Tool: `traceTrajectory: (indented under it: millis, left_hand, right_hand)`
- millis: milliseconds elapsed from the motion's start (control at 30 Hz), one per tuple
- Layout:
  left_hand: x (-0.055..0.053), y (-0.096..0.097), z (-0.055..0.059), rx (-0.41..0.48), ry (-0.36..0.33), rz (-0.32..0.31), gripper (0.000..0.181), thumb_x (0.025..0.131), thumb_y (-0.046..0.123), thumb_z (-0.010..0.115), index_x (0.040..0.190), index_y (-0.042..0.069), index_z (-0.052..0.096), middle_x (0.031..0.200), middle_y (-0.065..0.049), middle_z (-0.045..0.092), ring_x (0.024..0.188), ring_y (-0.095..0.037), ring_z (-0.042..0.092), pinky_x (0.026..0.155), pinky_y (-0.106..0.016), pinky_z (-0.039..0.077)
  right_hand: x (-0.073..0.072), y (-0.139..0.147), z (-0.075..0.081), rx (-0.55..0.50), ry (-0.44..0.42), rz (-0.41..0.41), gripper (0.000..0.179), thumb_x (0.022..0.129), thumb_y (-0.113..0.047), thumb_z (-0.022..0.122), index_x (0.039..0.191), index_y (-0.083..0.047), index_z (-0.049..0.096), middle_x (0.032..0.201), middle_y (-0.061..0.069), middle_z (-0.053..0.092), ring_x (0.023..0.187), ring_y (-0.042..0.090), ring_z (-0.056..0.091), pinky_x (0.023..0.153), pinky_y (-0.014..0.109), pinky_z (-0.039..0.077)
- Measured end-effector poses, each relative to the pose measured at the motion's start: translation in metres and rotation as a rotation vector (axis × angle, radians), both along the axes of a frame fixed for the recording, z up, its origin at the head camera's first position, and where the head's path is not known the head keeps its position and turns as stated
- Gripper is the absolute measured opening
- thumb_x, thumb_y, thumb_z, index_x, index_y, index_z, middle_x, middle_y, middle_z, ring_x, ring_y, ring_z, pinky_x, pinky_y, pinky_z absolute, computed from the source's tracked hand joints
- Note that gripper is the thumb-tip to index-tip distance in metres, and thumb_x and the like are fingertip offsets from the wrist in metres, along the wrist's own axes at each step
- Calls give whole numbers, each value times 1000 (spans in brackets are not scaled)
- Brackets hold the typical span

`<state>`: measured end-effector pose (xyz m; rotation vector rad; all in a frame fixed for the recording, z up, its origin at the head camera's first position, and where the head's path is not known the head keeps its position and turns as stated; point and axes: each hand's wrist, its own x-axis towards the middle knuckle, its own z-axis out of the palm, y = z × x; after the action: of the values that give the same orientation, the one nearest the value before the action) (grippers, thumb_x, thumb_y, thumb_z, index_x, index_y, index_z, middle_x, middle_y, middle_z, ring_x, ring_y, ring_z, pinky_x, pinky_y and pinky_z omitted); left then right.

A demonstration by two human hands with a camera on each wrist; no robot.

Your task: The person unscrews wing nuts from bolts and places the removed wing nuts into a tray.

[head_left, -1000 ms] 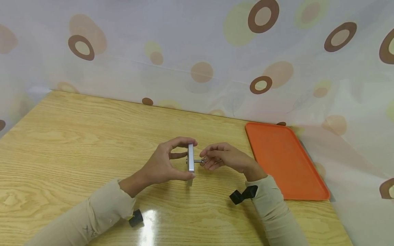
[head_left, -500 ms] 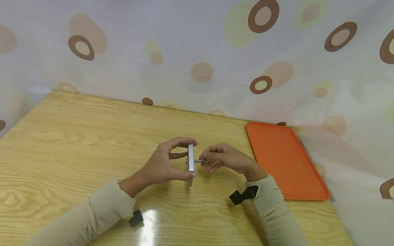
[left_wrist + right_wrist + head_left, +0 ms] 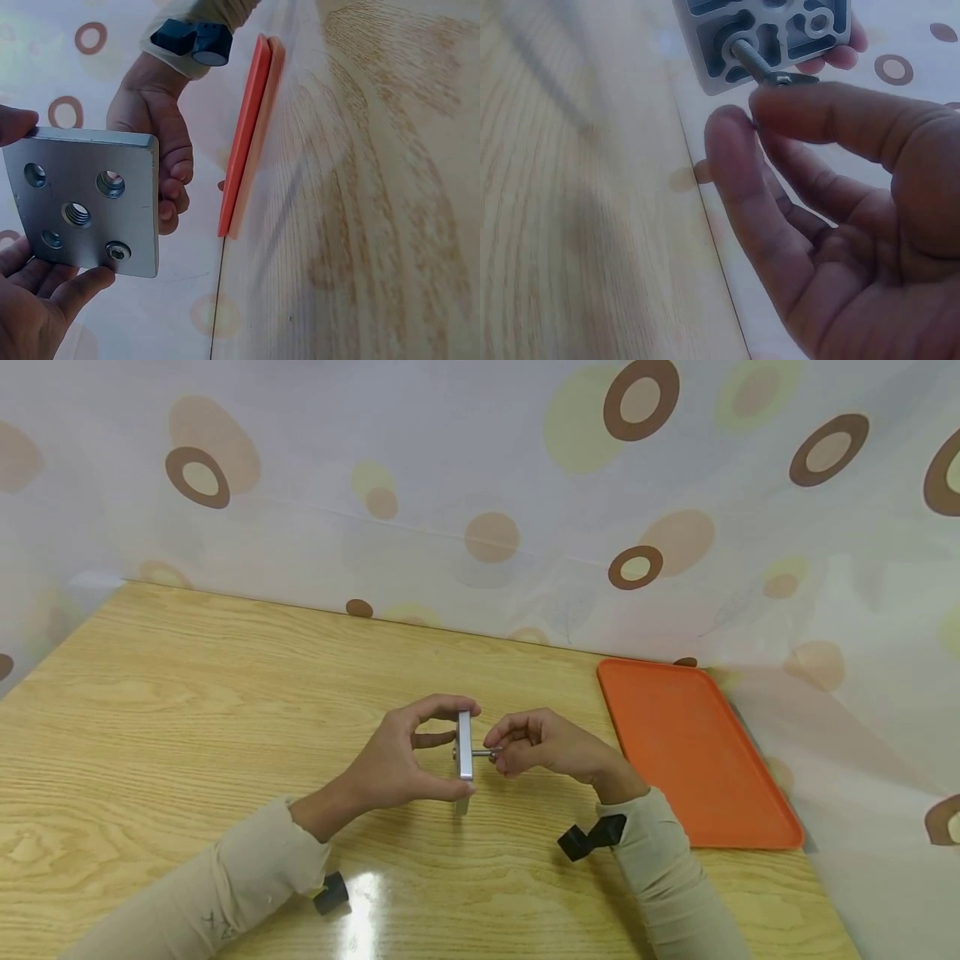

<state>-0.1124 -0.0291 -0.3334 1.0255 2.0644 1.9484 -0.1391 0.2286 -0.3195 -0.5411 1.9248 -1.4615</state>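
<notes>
My left hand [image 3: 393,756] grips a square silver metal plate [image 3: 464,747] by its opposite edges and holds it upright above the table. Several holes pierce the plate, with a larger threaded one at its centre. A socket-head bolt [image 3: 118,251] fills one corner hole, and its threaded shank [image 3: 750,58] sticks out from the plate's ribbed back toward my right hand [image 3: 558,747]. On the shank's end sits a wing nut [image 3: 784,78], partly hidden behind my right thumb. Thumb and index finger of that hand pinch at the nut, the other fingers curled behind.
An orange tray [image 3: 701,760] lies at the right side of the wood-grain table [image 3: 225,693]. A white sheet with brown and yellow circles [image 3: 420,485] hangs along the table's back and sides. Black wrist cameras [image 3: 592,837] stick out near both cuffs.
My right thumb and fingers have shifted against each other at the wing nut, the thumb moving lower. The left hand and the plate have stayed in place.
</notes>
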Motion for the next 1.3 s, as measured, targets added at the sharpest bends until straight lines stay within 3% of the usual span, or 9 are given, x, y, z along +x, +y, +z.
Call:
traceTrajectory:
  millis: [167, 300, 400, 667, 1100, 1300]
  left_hand:
    - [0, -1, 0, -1, -1, 5, 74, 71, 3, 86, 137, 4, 53, 138, -12, 59, 131, -30, 54, 106, -44, 54]
    - [1, 0, 0, -4, -7, 5, 74, 70, 3, 86, 137, 6, 54, 138, -12, 59, 130, -29, 54, 106, -44, 54]
    - [0, 0, 0, -8, -10, 3, 74, 70, 2, 86, 137, 6, 54, 138, -12, 58, 130, -29, 53, 106, -44, 54]
    - [0, 0, 0, -12, -7, 4, 74, 71, 2, 86, 137, 5, 53, 139, -12, 58, 131, -29, 53, 106, -44, 54]
    - [1, 0, 2, -5, -6, 5, 74, 70, 2, 86, 137, 4, 53, 139, -13, 59, 132, -30, 54, 106, -45, 55]
    - [1, 1, 1, -9, -6, 2, 74, 70, 2, 86, 137, 5, 54, 139, -13, 58, 132, -30, 53, 106, -43, 54]
  right_hand:
    - [0, -1, 0, 72, 12, -64, 38, 103, -11, 50, 126, 18, 50, 95, -3, 69, 87, 11, 69, 84, 33, 63]
    - [-1, -3, 0, 97, -38, -121, 44, 108, -25, 42, 122, 13, 57, 92, -2, 73, 81, 12, 72, 78, 32, 65]
    - [0, -4, 0, 96, -63, -117, 45, 108, -28, 41, 118, 10, 61, 89, -1, 75, 77, 12, 73, 73, 30, 65]
    - [-1, -2, 0, 98, -58, -56, 37, 105, -22, 48, 119, 10, 60, 89, -2, 74, 77, 10, 72, 73, 27, 64]
    - [-2, 3, -1, -2, -56, 40, 34, 97, -5, 58, 124, 15, 51, 94, -3, 75, 87, 12, 72, 80, 31, 64]
    - [-1, 2, 0, -37, -58, 46, 25, 96, 0, 58, 119, 7, 56, 94, -3, 74, 88, 10, 71, 80, 29, 63]
